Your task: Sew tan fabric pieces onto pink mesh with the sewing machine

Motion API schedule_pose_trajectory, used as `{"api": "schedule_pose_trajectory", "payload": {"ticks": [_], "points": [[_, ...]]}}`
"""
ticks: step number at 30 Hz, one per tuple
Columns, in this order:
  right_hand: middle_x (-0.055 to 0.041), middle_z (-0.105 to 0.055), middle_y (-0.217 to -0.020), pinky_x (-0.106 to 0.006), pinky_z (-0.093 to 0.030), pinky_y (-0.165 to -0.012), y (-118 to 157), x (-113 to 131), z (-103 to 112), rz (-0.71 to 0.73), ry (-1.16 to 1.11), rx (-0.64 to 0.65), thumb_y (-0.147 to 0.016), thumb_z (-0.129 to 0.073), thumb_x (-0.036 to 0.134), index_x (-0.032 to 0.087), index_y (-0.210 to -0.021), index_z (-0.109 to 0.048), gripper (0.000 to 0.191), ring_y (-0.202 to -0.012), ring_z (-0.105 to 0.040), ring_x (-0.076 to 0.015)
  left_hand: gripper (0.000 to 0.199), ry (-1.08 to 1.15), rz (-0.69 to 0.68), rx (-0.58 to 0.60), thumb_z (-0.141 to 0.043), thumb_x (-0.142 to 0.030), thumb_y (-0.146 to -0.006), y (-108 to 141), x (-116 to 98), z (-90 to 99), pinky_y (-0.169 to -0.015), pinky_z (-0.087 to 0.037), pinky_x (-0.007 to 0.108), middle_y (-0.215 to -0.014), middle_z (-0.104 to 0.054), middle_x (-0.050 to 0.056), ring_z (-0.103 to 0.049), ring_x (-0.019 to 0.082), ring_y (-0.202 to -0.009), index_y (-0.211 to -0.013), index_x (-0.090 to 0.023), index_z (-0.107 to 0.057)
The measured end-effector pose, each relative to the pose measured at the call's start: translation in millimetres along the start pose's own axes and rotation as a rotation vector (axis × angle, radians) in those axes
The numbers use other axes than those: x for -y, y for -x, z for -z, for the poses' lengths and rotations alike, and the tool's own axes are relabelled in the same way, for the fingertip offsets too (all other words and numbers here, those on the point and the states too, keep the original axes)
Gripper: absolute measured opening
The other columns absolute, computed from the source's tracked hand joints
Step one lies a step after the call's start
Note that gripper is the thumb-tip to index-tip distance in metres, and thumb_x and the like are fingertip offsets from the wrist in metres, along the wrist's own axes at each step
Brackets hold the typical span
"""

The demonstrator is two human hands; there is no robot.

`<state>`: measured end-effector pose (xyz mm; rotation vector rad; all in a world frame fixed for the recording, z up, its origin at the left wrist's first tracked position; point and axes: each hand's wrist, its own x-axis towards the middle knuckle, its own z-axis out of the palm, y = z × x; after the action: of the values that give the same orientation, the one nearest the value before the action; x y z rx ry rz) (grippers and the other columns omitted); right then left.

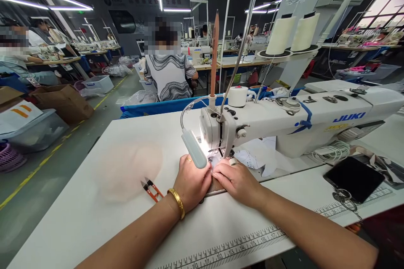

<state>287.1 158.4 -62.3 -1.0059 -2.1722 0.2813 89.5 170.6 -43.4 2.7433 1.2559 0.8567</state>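
"What's over at the left of the frame?"

"A clear plastic storage box (41, 134) on the floor, with a brown cardboard box (65, 103) just beside it. Then, on the smooth white tabletop (78, 218), a pale peach patch (126, 172) too blurred to name, and a pair of orange-handled snips (153, 190) with black blades at its right edge."

"And the hands?"

"Centre of the frame. The left hand (192, 183) rests just right of the snips, a gold bangle (177, 203) at the wrist. Its fingers are curled close beneath the slim grey-green lamp (194, 149); I can't tell what they grip."

"Anything by the needle?"

"Some small pale material (215, 160), between the fingertips and the white sewing machine (268, 119) with blue lettering, which stretches to the right edge. Its shape is hard to make out."

"The right hand?"

"The right hand (241, 181) is close beside the left, fingers bent and bunched; whether it holds anything, I can't tell."

"Far right?"

"A coiled white cord (328, 151), then a flat black rectangular object (355, 178) with metal key rings (343, 195) at its lower left."
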Motion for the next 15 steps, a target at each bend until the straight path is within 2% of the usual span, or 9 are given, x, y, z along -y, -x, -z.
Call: {"api": "schedule_pose_trajectory", "payload": {"ticks": [4,7,10,15], "points": [[-0.0041,-0.069,-0.086,-0.036,-0.042,-0.079,3,-1,1,0.066,0.071,0.005,-0.106,-0.042,0.018,0.020,-0.084,-0.059,0.028,-0.083,-0.058,-0.0205,0.023,-0.034,-0.064,0.010,-0.046,-0.015,-0.096,2,3,-0.6,-0.083,-0.043,0.045,-0.084,-0.067,0.006,-0.057,0.025,-0.082,-0.080,-0.021,-0.061],[-0.0027,-0.069,-0.087,-0.034,-0.038,-0.077,8,-1,4,0.142,0.171,0.077,-0.103,-0.044,0.011,0.020,-0.080,-0.057,0.028,-0.083,-0.057,-0.0191,0.031,-0.026,-0.153,0.055,-0.039,-0.013,-0.101,7,5,0.2,-0.082,-0.043,0.043,-0.084,-0.070,0.005,-0.061,0.023,-0.082,-0.082,-0.020,-0.063],[0.0002,-0.065,-0.079,-0.033,-0.034,-0.073,10,0,9,0.146,0.276,0.164,-0.100,-0.048,0.009,0.020,-0.079,-0.056,0.026,-0.077,-0.054,-0.0174,0.033,0.015,-0.176,0.082,-0.038,-0.013,-0.104,13,4,3.4,-0.081,-0.042,0.041,-0.088,-0.073,0.004,-0.064,0.021,-0.083,-0.089,-0.021,-0.066],[0.0003,-0.066,-0.083,-0.033,-0.031,-0.073,11,2,14,0.150,0.312,0.199,-0.097,-0.054,0.009,0.019,-0.083,-0.060,0.019,-0.077,-0.052,-0.0167,0.029,0.048,-0.192,0.068,-0.042,-0.012,-0.104,19,4,7.7,-0.080,-0.040,0.040,-0.095,-0.077,0.003,-0.066,0.020,-0.084,-0.100,-0.021,-0.069]]}}
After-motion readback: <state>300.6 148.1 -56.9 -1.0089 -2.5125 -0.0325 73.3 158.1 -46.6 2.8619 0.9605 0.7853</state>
